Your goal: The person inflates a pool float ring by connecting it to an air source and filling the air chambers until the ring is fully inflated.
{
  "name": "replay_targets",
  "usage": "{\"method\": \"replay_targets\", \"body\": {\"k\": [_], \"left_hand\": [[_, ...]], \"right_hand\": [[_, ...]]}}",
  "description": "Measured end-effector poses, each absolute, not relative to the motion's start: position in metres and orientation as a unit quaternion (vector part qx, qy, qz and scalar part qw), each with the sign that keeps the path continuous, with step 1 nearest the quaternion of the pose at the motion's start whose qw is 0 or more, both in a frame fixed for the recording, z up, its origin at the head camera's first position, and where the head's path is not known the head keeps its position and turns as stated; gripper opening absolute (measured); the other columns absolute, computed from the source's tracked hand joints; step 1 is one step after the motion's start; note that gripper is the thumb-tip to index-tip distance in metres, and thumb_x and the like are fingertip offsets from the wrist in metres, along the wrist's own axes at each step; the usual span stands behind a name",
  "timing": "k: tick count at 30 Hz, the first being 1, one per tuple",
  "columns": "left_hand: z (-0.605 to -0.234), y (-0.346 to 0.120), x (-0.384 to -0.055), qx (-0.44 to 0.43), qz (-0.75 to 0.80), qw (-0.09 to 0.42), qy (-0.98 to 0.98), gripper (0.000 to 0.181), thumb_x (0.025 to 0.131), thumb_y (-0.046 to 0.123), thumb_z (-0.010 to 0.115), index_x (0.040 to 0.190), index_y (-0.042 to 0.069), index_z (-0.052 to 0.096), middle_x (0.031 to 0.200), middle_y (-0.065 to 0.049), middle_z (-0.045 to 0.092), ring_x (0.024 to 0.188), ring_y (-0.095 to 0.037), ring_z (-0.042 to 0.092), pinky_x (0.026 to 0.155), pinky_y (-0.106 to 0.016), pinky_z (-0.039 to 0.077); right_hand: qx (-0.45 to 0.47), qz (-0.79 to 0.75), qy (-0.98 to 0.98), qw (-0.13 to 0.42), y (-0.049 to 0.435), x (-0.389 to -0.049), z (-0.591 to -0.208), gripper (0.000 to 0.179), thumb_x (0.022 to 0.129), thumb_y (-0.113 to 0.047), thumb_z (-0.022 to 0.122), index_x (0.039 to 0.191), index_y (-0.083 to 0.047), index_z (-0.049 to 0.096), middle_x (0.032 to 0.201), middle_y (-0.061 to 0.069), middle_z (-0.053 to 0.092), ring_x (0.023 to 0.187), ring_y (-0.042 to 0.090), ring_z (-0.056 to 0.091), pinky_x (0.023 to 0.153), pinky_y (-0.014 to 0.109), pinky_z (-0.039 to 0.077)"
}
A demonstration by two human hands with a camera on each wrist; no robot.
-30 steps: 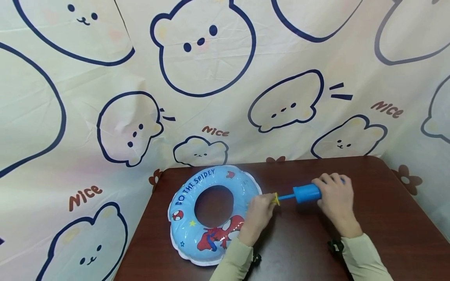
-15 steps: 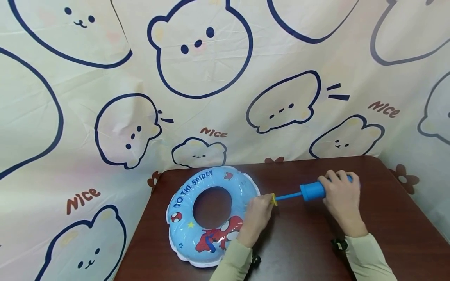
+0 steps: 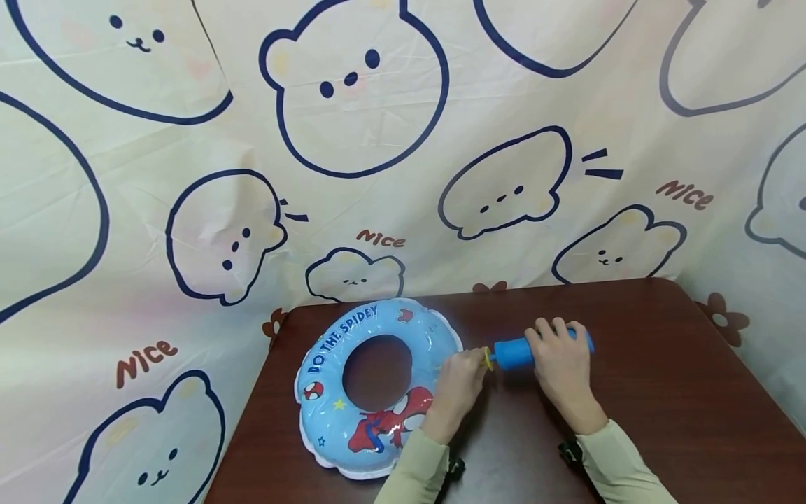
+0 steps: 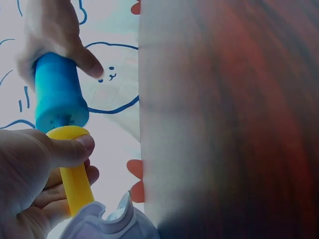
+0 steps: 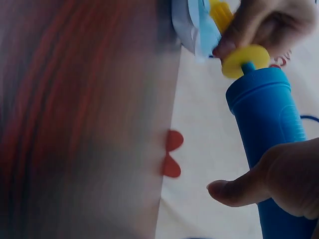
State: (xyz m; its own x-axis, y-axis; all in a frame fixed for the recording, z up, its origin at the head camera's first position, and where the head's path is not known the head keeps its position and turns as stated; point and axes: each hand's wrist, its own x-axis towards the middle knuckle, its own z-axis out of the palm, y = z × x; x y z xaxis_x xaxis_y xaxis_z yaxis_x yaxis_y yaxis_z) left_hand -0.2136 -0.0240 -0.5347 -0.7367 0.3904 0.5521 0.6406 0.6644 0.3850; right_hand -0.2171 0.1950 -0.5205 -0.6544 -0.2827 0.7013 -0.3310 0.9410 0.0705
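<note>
A blue inflatable swim ring [image 3: 321,413] with cartoon prints lies on the table. Beside its right edge, my left hand [image 3: 458,388] holds the yellow nozzle end [image 4: 75,181] of a hand air pump, thumb and fingers around it. The nozzle's tip meets the pale rim [image 4: 112,226] of the ring; the exact joint is hidden. My right hand [image 3: 562,367] grips the pump's blue barrel [image 5: 266,114], with the thumb lying along its side in the right wrist view. Only a short bit of blue rod [image 5: 247,67] shows between barrel and yellow flange [image 5: 232,64].
The dark brown wooden table [image 3: 661,392] extends to the right and in front of the hands. Behind it hangs a pale cloth [image 3: 378,203] with cartoon animal drawings, which also covers the sides.
My right hand first drew the barrel rightward, lengthening the visible rod, then brought it left against the yellow flange. My left hand and the ring have stayed nearly in place.
</note>
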Motion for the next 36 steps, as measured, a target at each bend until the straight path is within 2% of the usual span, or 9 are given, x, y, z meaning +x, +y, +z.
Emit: {"method": "replay_targets", "body": {"k": [4, 9, 15, 21, 28, 36], "left_hand": [[-0.533, -0.025, -0.212, -0.288, -0.277, 0.213, -0.891, 0.018, 0.096, 0.014, 0.081, 0.113, 0.007, 0.079, 0.096, -0.003, 0.082, 0.081, -0.012, 0.077, 0.085, -0.021, 0.062], [-0.530, -0.026, -0.212, -0.278, -0.277, 0.206, -0.896, 0.017, 0.095, 0.012, 0.082, 0.111, 0.006, 0.080, 0.097, -0.004, 0.082, 0.084, -0.013, 0.079, 0.084, -0.019, 0.061], [-0.528, -0.027, -0.213, -0.267, -0.277, 0.196, -0.902, 0.015, 0.096, 0.014, 0.081, 0.110, 0.008, 0.080, 0.100, -0.004, 0.083, 0.088, -0.012, 0.079, 0.083, -0.016, 0.060], [-0.530, -0.026, -0.213, -0.273, -0.266, 0.208, -0.901, 0.015, 0.095, 0.013, 0.082, 0.109, 0.008, 0.080, 0.101, -0.003, 0.083, 0.089, -0.012, 0.080, 0.083, -0.017, 0.060], [-0.534, -0.024, -0.214, -0.288, -0.234, 0.240, -0.897, 0.012, 0.095, 0.013, 0.082, 0.105, 0.008, 0.079, 0.095, -0.003, 0.082, 0.085, -0.013, 0.079, 0.081, -0.018, 0.061], [-0.533, -0.021, -0.213, -0.288, -0.229, 0.243, -0.898, 0.007, 0.095, 0.010, 0.082, 0.099, 0.007, 0.078, 0.087, -0.002, 0.080, 0.079, -0.014, 0.078, 0.078, -0.018, 0.061]], "right_hand": [[0.175, 0.037, -0.922, 0.343, 0.192, -0.216, -0.522, 0.037, 0.071, 0.001, 0.089, 0.106, -0.008, 0.078, 0.104, 0.015, 0.070, 0.098, 0.040, 0.061, 0.090, 0.061, 0.049], [0.171, 0.063, -0.938, 0.294, 0.216, -0.220, -0.513, 0.055, 0.061, -0.005, 0.099, 0.112, -0.013, 0.078, 0.106, 0.011, 0.073, 0.104, 0.037, 0.061, 0.095, 0.061, 0.046], [0.153, 0.076, -0.938, 0.301, 0.259, -0.221, -0.498, 0.058, 0.057, -0.002, 0.097, 0.110, -0.011, 0.077, 0.107, 0.014, 0.074, 0.106, 0.041, 0.060, 0.097, 0.064, 0.043], [0.120, 0.068, -0.939, 0.314, 0.283, -0.216, -0.488, 0.060, 0.054, 0.001, 0.096, 0.109, -0.010, 0.077, 0.108, 0.017, 0.073, 0.108, 0.043, 0.058, 0.100, 0.066, 0.040], [0.146, 0.024, -0.934, 0.326, 0.262, -0.216, -0.491, 0.068, 0.051, -0.012, 0.106, 0.112, -0.014, 0.075, 0.110, 0.018, 0.070, 0.108, 0.044, 0.059, 0.099, 0.069, 0.042], [0.161, 0.020, -0.929, 0.333, 0.222, -0.217, -0.503, 0.058, 0.058, -0.009, 0.102, 0.110, -0.014, 0.076, 0.108, 0.017, 0.070, 0.103, 0.041, 0.059, 0.095, 0.067, 0.046]]}}
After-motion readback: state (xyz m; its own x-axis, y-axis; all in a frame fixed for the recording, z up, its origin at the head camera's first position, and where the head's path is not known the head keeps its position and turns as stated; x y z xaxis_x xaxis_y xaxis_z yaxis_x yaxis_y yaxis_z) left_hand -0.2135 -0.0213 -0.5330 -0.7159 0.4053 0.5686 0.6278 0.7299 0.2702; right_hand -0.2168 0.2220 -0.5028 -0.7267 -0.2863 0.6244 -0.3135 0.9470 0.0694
